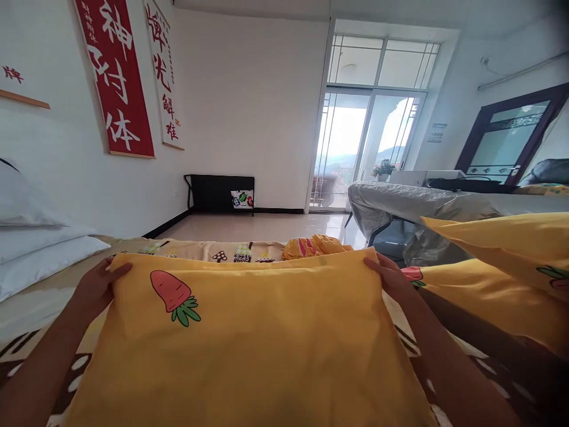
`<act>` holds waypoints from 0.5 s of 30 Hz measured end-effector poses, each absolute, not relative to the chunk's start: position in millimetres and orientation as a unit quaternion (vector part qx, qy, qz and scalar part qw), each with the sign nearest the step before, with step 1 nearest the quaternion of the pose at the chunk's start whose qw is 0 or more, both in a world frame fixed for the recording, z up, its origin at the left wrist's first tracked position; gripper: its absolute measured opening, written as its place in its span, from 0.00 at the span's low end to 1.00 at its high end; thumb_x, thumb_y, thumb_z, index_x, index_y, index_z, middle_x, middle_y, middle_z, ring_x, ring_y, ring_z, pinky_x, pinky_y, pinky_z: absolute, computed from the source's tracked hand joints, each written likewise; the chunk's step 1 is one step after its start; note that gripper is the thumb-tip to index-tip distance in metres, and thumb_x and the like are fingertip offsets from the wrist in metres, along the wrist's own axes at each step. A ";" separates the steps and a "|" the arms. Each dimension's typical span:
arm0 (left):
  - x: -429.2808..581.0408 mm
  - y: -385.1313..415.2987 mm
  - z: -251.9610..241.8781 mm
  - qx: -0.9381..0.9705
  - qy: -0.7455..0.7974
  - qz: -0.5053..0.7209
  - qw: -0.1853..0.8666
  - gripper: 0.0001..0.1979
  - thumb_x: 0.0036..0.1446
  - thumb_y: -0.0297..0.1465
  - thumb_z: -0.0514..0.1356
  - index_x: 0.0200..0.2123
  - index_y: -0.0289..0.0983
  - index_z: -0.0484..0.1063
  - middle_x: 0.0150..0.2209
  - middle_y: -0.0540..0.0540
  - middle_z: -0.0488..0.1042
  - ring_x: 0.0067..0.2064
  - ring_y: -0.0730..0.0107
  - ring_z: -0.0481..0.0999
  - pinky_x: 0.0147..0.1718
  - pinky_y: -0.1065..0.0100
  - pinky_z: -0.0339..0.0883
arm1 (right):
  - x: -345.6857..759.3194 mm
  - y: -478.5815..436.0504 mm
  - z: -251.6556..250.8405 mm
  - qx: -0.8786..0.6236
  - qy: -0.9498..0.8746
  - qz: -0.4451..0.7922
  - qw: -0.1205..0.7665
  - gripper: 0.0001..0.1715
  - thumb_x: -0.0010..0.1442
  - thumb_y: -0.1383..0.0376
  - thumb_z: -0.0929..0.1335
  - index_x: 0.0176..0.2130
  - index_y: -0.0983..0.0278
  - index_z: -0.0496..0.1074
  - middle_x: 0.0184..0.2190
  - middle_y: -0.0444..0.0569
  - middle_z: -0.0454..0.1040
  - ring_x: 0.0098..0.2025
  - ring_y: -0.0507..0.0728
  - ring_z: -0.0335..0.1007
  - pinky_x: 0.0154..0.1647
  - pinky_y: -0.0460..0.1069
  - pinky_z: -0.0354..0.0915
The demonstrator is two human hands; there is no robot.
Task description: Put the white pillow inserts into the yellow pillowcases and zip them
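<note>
A yellow pillowcase (267,332) with a red carrot print near its upper left is stretched flat between my two hands. My left hand (104,281) pinches its far left corner, thumb on top. At the far right corner my right hand (384,273) grips the fabric in the same way; most of its fingers are hidden behind the cloth. The far edge shows two layers of fabric, lying slightly apart. Under the pillowcase is a bed with a brown and cream patterned cover (222,250).
White pillows (48,261) are stacked at the left. More yellow carrot-print pillows (498,290) lie at the right. A bunched yellow cloth (315,246) rests at the bed's far side. Beyond stand a plastic-covered table (400,198) and a black folded frame (213,193) by the wall.
</note>
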State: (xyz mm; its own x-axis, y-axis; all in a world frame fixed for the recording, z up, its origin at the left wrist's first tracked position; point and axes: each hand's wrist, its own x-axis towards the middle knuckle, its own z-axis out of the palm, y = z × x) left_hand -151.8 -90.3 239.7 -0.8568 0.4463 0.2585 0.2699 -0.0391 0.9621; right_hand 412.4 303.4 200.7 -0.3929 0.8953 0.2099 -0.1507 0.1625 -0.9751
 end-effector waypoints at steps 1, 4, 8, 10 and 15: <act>-153.9 -92.3 241.7 0.255 0.661 0.698 0.103 0.37 0.18 0.49 0.73 0.33 0.39 0.66 0.27 0.53 0.73 0.31 0.70 0.71 0.26 0.72 0.68 | 415.7 301.9 205.4 -0.306 -0.616 0.563 0.458 0.30 0.45 0.55 0.76 0.46 0.60 0.70 0.38 0.49 0.78 0.35 0.57 0.75 0.32 0.48 0.70; -161.6 -98.3 245.7 0.251 0.636 0.715 0.146 0.40 0.12 0.41 0.76 0.36 0.40 0.70 0.28 0.55 0.73 0.32 0.72 0.68 0.24 0.77 0.62 | 424.6 295.8 219.9 -0.307 -0.647 0.535 0.448 0.26 0.42 0.55 0.76 0.39 0.62 0.71 0.34 0.49 0.76 0.32 0.56 0.73 0.32 0.48 0.70; -181.1 -104.2 241.6 0.326 0.718 0.603 0.117 0.37 0.20 0.47 0.73 0.38 0.38 0.72 0.32 0.52 0.76 0.38 0.67 0.69 0.30 0.75 0.63 | 429.8 282.4 237.8 -0.296 -0.698 0.505 0.411 0.22 0.38 0.57 0.77 0.26 0.62 0.64 0.22 0.42 0.67 0.24 0.51 0.65 0.23 0.44 0.61; -194.4 -103.7 233.5 0.379 0.770 0.509 0.060 0.31 0.31 0.50 0.68 0.38 0.38 0.73 0.31 0.53 0.75 0.37 0.67 0.69 0.30 0.75 0.62 | 428.4 278.1 244.3 -0.298 -0.715 0.490 0.399 0.22 0.39 0.57 0.76 0.23 0.62 0.62 0.20 0.41 0.64 0.22 0.49 0.61 0.21 0.43 0.57; -202.5 -92.9 210.7 0.456 0.840 0.276 -0.102 0.16 0.56 0.40 0.49 0.43 0.38 0.67 0.37 0.50 0.75 0.40 0.65 0.73 0.38 0.71 0.64 | 414.7 285.3 250.6 -0.405 -0.827 0.212 0.327 0.11 0.46 0.57 0.71 0.28 0.61 0.72 0.24 0.45 0.73 0.27 0.55 0.67 0.27 0.47 0.60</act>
State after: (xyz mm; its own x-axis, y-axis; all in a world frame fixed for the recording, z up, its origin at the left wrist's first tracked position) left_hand -202.5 -92.9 210.7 -0.5630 0.7098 0.4233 0.8226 0.4318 0.3700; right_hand 414.7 285.3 250.6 -0.4578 0.8082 0.3705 0.5311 0.5828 -0.6150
